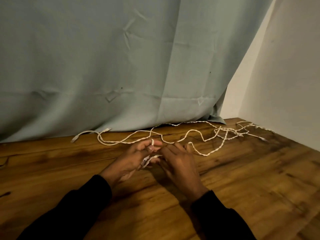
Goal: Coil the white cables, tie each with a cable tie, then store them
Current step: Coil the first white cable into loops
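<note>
Long white braided cables (pixel 192 132) lie in loose waves across the far part of the wooden table (pixel 242 179), with a tangle (pixel 232 131) at the far right. My left hand (pixel 131 160) holds a small bundle of white cable loops, one loop standing over its fingers. My right hand (pixel 178 161) touches it, fingers pinching the same cable at the bundle. From under my right hand a strand (pixel 206 154) runs out to the right. Connector ends (pixel 74 139) lie at the far left.
A pale blue-grey curtain (pixel 121 66) hangs along the table's far edge. A white wall (pixel 285 75) borders the table on the right. Dark sleeves cover both forearms. No cable tie is visible.
</note>
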